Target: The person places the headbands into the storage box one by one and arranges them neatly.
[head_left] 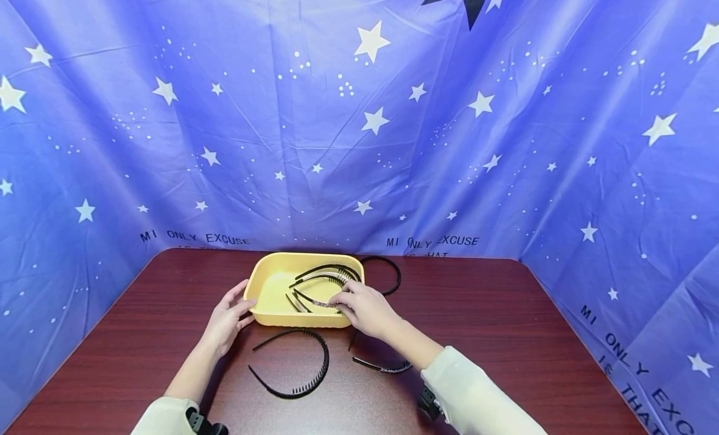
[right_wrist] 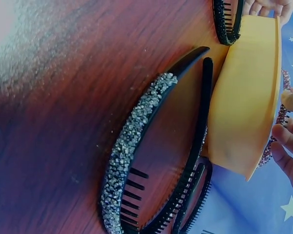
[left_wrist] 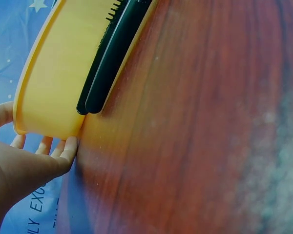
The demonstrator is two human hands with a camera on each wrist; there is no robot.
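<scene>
- Left hand grips the left end of the yellow tub, likely keeping it steady!
- Right hand pinches a glittery headband inside the tub's right half.
- Toothed headband on the counter, just in front of the tub.

Tub: smooth, softly glossy plastic is being shown.
Studded headband: plastic is being covered by rough, glittering grains.
Toothed headband: smooth plastic is being displayed.
Tabletop: glossy wood grain is being lit.
Backdrop: creased, shiny cloth is being seen.
Sleeves: matt cloth is being worn.
</scene>
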